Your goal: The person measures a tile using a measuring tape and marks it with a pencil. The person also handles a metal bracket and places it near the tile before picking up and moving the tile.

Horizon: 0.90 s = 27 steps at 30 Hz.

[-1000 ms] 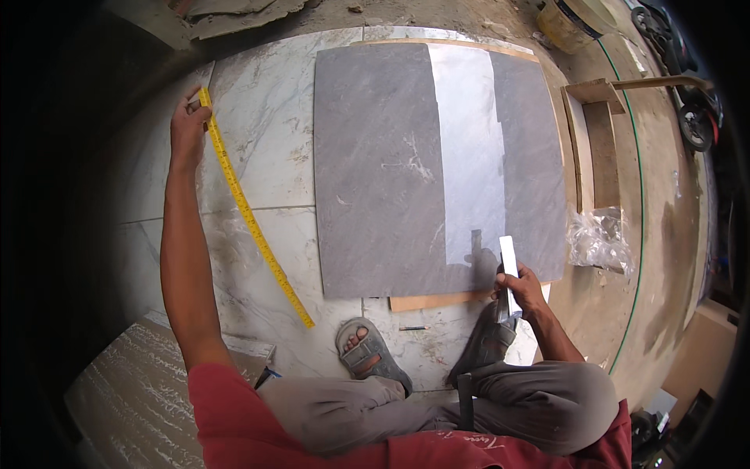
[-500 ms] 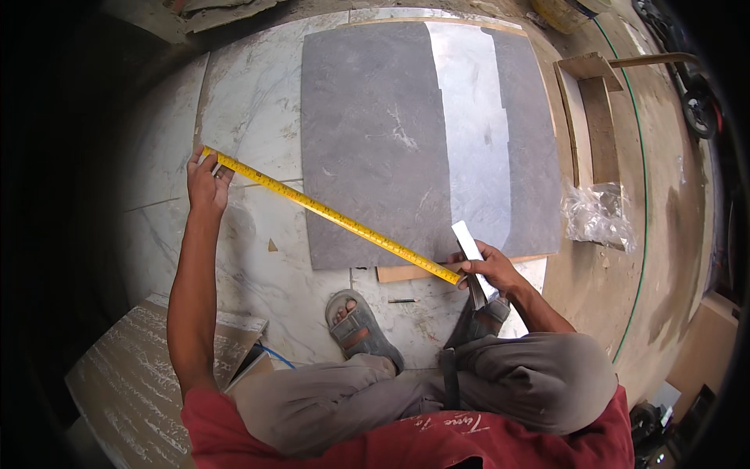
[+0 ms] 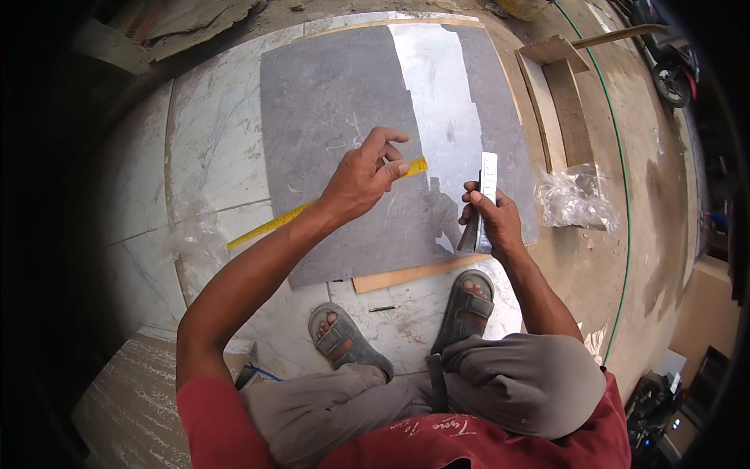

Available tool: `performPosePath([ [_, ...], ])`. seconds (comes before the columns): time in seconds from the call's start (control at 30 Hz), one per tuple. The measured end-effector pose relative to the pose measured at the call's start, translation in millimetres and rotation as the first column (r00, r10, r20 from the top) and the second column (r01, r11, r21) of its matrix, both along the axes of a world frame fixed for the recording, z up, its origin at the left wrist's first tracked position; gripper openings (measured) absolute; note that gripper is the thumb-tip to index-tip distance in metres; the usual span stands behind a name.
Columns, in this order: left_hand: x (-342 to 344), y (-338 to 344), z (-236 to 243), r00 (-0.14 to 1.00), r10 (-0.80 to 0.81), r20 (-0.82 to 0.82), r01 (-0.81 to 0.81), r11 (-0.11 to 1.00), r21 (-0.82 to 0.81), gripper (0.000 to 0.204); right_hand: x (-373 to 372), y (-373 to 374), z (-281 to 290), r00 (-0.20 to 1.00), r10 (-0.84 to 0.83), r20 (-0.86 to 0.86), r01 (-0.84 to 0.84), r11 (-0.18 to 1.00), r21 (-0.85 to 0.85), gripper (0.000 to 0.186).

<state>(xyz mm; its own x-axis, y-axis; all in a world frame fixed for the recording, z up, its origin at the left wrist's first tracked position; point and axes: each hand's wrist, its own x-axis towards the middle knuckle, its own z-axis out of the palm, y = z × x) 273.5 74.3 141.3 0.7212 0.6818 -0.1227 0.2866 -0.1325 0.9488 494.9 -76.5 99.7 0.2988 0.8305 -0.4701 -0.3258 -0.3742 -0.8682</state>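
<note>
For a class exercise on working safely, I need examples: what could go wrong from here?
1. The left hand grips the yellow measuring strip near one end only; its far end is unheld and might swing or catch.
2. If the right hand lost its white and silver strip, it could hit the toes, bare in open sandals.
3. The pencil-like stick lies between the feet and might get stepped on.
</note>
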Motion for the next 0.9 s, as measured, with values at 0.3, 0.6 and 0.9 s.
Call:
performPosePath([
  [0.3, -7, -70, -61, 0.970, -0.162, -0.180, 0.145, 0.984, -0.106, 0.026, -37, -20, -31, 0.977, 0.209, -0.050, -0.214, 0.970, -0.117, 0.035],
  [0.6, -30, -98, -86, 0.972, -0.096, -0.212, 0.043, 0.970, -0.240, 0.022, -49, -19, -57, 0.817, 0.552, 0.168, -0.515, 0.829, -0.218, 0.021],
  [0.9, -109, -78, -98, 0.865, -0.200, -0.461, 0.114, 0.972, -0.206, 0.022, -39, -8, -69, 0.796, 0.577, 0.182, -0.521, 0.807, -0.279, 0.017],
])
